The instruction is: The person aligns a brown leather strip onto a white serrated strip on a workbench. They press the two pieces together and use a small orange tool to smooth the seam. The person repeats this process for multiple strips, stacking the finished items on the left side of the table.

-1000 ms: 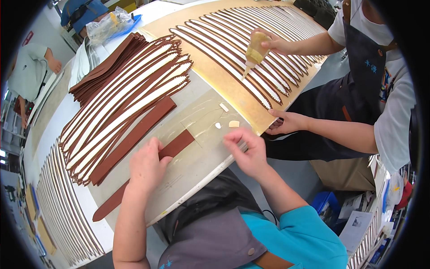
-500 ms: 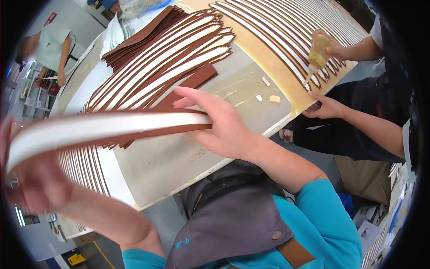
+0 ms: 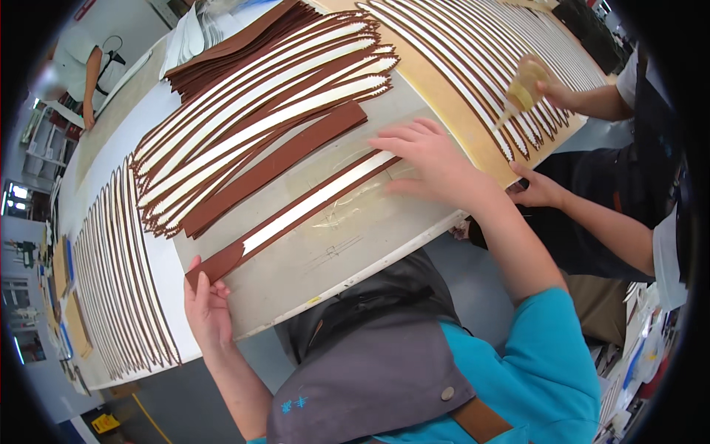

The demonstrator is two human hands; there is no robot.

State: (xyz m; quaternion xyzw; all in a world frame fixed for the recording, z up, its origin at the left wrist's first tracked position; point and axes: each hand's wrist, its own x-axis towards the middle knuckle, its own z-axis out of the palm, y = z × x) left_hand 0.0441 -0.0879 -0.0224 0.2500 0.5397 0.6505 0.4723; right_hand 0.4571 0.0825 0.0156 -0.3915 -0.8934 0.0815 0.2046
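Observation:
A long brown strip with a white middle band [image 3: 319, 200] lies slantwise on the grey work surface [image 3: 310, 259]. Its near-left end is plain brown, and my left hand [image 3: 209, 307] pinches that end between thumb and fingers at the sheet's edge. Over the strip's far-right end, my right hand [image 3: 447, 166] is spread with fingers apart, hiding the tip. Just beyond runs a plain brown strip [image 3: 296, 159], beside a pile of brown-and-white strips with jagged ends [image 3: 259, 122].
A stack of plain brown strips [image 3: 237, 48] lies at the back. Rows of strips cover the tan board [image 3: 473, 111] and the left side [image 3: 122, 281]. On the right, a co-worker's hand [image 3: 558, 95] holds a yellowish squeeze bottle [image 3: 526, 83]. Another person stands far left.
The strip, bent in the air before, now lies straight on the surface. My left hand came in from the far left. My right hand moved rightward and its fingers spread.

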